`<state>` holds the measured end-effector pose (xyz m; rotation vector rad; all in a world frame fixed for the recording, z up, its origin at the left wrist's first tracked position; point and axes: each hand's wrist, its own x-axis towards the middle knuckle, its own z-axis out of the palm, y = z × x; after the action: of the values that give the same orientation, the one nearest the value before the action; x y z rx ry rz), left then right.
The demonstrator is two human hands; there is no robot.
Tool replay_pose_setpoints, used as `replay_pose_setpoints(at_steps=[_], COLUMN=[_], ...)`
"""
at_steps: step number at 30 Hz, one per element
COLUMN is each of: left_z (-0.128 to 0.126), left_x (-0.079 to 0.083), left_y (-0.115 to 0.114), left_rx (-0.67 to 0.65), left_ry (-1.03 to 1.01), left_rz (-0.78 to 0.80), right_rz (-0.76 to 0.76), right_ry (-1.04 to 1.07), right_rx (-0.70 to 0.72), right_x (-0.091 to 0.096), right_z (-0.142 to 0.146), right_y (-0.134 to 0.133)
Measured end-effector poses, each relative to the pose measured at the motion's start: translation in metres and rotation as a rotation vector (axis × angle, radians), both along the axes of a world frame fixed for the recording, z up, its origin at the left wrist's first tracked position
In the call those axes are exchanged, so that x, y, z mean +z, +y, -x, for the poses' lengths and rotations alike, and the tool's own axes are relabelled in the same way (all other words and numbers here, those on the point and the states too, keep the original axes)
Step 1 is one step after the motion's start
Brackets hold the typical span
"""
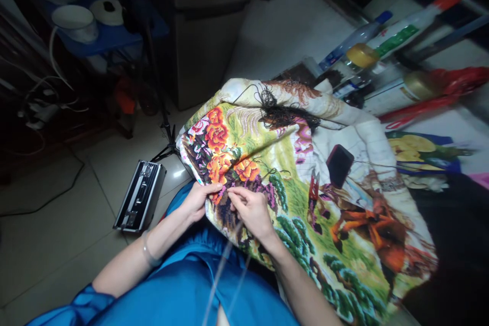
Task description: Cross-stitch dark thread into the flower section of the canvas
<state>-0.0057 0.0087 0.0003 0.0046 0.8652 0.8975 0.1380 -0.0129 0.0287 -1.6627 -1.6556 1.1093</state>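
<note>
Down on the floor point(76, 244) to the left sits a black case point(140, 196) with silver edges, its lid closed, so what's inside I can't say. Up behind it, a white pot point(78, 33) stands on a blue stand point(82, 49) next to a round, pale lidded thing point(109, 12); the pot's contents are too dim to make out. Over on the right there's a cluster: a bottle with a blue cap point(355, 41), a jar lid point(362, 55) in yellow, a tall bottle with a red cap point(416, 25) and a red bag point(458, 86).

The big flowered cloth point(273, 158) spreads in front of the person and partly over the lap, bunched along its far side. On it lie a tangle of dark thread point(286, 114), a phone point(340, 165) and small red snips point(314, 186). The left hand point(200, 199) grasps the cloth's near edge, thumb on top. The right hand point(250, 209) is just beside it over the cloth, thumb and forefinger drawn together; whether they grasp anything, I can't tell.

A fridge point(210, 35) stands in the gloom beyond, near a black tripod point(166, 127). Pale tiles catch a little light.
</note>
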Motion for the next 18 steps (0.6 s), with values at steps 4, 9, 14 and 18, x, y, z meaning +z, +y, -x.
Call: replay_pose_setpoints(at_steps=[4,9,14,18], left_z=[-0.001,-0.001,-0.001,-0.001], left_x=[-0.003,-0.006,-0.005,-0.001], left_y=[-0.001,-0.001,-0.001,0.000], left_rx=[0.009,0.026,0.032,0.039], left_ry=[0.005,0.010,0.008,0.029], left_rz=[-0.009,-0.005,-0.006,-0.031], right_rz=[-0.008,-0.018,-0.033,0.039], right_ry=[-0.007,-0.030,-0.079,-0.035], right_rx=[-0.026,-0.047,-0.048,-0.103], right_x=[-0.001,-0.001,0.000,0.002], right_z=[0.003,0.007,0.008,0.015], right_y=[-0.001,0.000,0.000,0.000])
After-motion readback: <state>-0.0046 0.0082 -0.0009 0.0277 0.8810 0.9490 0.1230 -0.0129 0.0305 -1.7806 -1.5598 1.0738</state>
